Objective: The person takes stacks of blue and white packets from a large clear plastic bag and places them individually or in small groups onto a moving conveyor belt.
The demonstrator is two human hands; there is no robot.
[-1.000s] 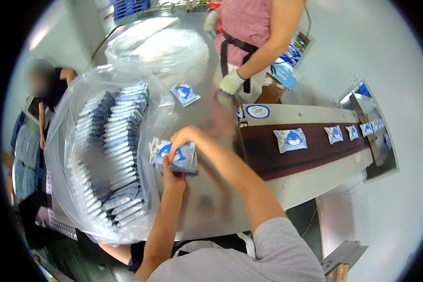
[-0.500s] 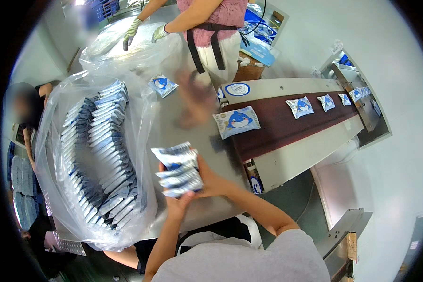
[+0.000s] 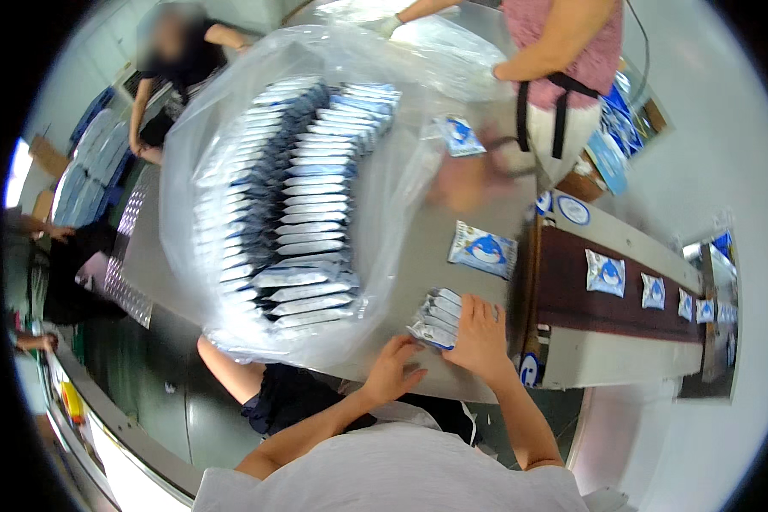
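Observation:
A short stack of silvery-white snack packets [image 3: 436,317], standing on edge side by side, is low at the near edge of the metal table. My right hand [image 3: 483,343] is closed around its right side. At the left end of the stack, my left hand [image 3: 392,370] is open, thumb and fingers apart, fingertips close to the packets. To their left lies a large clear plastic bag [image 3: 392,205], with two long rows of the same packets [image 3: 316,196] inside. One loose packet [image 3: 484,249] with a blue whale picture lies flat beyond my right hand.
On the right, a conveyor belt [image 3: 563,282] carries several spaced packets. Another loose packet [image 3: 461,136] lies farther back on the table [image 3: 418,247]. A person in a pink top [image 3: 563,51] handles clear plastic at the back; another person [image 3: 179,60] is at far left.
The view has swung left. Both hands held the stack before; it is now lower, and my left hand has let go. The packet at the belt's end has moved onto the table.

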